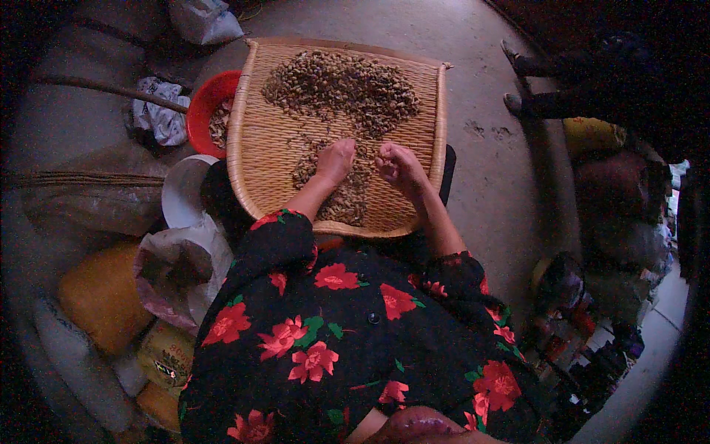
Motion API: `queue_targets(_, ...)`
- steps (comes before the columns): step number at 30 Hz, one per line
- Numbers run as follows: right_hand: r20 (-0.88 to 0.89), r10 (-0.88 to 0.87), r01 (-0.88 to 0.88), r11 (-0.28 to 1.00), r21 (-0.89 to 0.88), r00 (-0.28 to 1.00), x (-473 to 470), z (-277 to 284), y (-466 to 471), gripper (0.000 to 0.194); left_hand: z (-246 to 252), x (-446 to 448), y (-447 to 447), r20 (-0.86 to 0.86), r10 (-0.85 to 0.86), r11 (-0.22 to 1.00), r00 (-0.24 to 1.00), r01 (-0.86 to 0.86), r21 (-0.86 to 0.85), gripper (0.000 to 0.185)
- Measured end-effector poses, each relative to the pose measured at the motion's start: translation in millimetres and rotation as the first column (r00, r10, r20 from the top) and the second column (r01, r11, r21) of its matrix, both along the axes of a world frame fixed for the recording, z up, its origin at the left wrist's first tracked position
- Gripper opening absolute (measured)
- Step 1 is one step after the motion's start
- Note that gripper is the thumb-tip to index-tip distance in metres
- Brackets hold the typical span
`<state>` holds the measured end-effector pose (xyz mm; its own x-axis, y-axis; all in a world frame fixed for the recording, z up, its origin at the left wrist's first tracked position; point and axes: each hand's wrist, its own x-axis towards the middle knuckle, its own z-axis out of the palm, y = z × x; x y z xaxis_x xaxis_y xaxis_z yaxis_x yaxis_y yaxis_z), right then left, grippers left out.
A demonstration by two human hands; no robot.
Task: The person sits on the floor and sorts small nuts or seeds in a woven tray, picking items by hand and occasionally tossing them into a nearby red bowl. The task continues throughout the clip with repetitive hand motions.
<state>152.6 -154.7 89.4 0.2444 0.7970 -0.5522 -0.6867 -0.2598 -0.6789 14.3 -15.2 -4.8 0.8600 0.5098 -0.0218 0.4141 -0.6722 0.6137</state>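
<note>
A woven wicker winnowing tray rests across my lap. A broad heap of small brown pods or nuts covers its far half, and a smaller, thinner pile lies near its front edge. My left hand is above the smaller pile, fingers curled and tips turned away from view. Across a short gap, my right hand hovers over the right part of the tray with its fingers bent inward. Whether either hand pinches a small piece is too blurred to tell.
Left of the tray stands a red plastic basin holding pale pieces, with a wooden stick reaching its rim. An open woven sack and a white container are nearer me. Another person's legs show at upper right.
</note>
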Motion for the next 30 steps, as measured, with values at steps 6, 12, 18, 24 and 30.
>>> queue_targets(6,-0.188,-0.038,0.062,0.991,0.119,0.981,-5,23,-5,0.014,-12,8,-1,-0.036,0.092,0.986,0.995,-0.096,-0.137,0.025)
queue_targets(12,0.294,0.082,-0.060,0.995,-0.085,0.952,5,-2,-4,0.024,-15,-15,18,-0.106,0.386,0.467,0.917,-0.293,-0.834,0.033)
queue_targets(18,0.931,0.318,-0.166,0.943,-0.290,0.181,7,-70,17,0.022,-28,-11,1,0.248,0.193,0.949,0.949,-0.117,-0.293,0.021)
queue_targets(24,0.740,0.664,-0.421,0.645,-0.638,-0.103,2,-102,4,0.015,-4,-24,-9,-0.111,-0.137,0.975,0.984,0.115,-0.190,0.017)
queue_targets(30,0.909,0.398,-0.304,0.887,-0.347,0.122,17,-114,0,0.016,19,-56,-11,-0.334,-0.153,0.980,0.930,0.098,-0.175,0.019)
